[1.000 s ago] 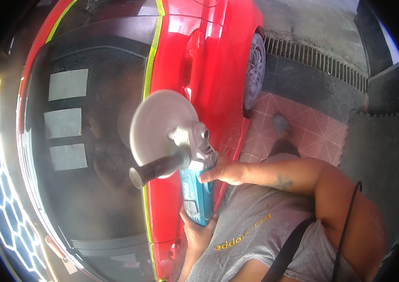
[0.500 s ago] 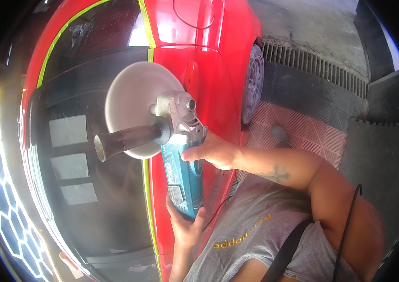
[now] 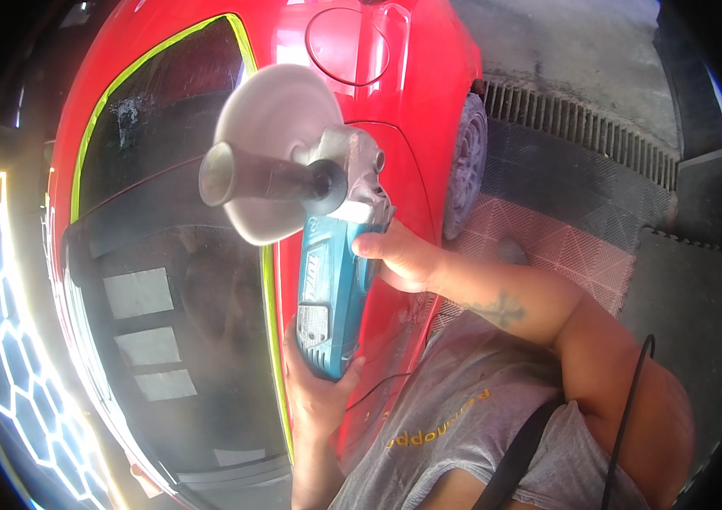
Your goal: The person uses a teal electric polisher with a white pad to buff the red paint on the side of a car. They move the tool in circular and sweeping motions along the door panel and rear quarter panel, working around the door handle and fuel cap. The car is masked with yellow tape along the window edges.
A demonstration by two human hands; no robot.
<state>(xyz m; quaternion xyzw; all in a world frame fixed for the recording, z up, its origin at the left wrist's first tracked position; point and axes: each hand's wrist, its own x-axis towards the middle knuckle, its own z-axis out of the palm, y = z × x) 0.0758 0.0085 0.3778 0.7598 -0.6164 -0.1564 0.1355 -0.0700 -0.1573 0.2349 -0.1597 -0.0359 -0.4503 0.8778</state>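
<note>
I hold a blue-bodied rotary polisher (image 3: 327, 289) with a silver gear head over the side of a red car (image 3: 412, 161). My right hand (image 3: 407, 255) is wrapped round the body just behind the head. My left hand (image 3: 318, 399) grips the rear end from below, thumb on one side and fingers on the other. A dark side handle (image 3: 267, 178) sticks out to the left, with no hand on it. The pale round polishing pad (image 3: 280, 110) is tilted; whether it touches the car cannot be made out. Yellow-green masking tape (image 3: 269, 289) edges the windows beside it.
A dark power cord (image 3: 378, 387) trails from the tool near my shirt. The car's wheel (image 3: 465, 166) stands right of the panel, over red and grey floor tiles (image 3: 539, 238) and a drain grate (image 3: 582, 132). Bright hexagonal lights (image 3: 21, 340) show at the left.
The polisher has moved upward and slightly right in the picture, and its pad has tilted. Both hands keep hold of it. More of the car's rear window shows.
</note>
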